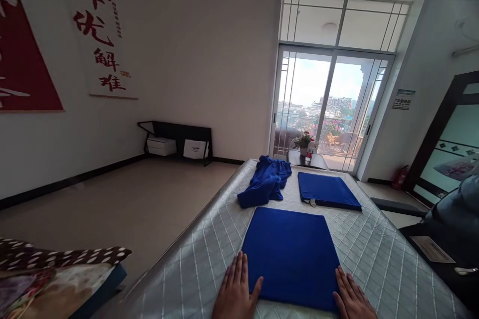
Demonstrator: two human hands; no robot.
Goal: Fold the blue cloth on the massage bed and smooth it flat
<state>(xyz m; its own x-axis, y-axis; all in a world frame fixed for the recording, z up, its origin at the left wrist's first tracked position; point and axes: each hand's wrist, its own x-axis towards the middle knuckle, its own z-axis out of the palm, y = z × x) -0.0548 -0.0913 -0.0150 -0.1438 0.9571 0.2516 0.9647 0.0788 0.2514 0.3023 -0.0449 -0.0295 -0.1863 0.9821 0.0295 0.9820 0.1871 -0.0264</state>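
A blue garment folded into a flat square [292, 254] lies on the silvery quilted mattress [202, 264]. My left hand [236, 289] rests flat at its near left edge, fingers stretched out, thumb on the cloth. At the near right edge my right hand [352, 296] lies with fingers extended, the thumb touching the corner. Beyond, to the right, is a second folded blue garment [327, 190] with a small white tag showing. A crumpled pair of blue shorts [266, 182], with a gathered waistband, is spread loosely at the far left.
Past the mattress's far end stands a small dark table [299, 159] with a potted plant [304, 140] and a bottle [310, 151]. Patterned fabric [56, 279] lies at the lower left. A dark chair [454, 209] is on the right. A black rack [175, 137] stands against the wall.
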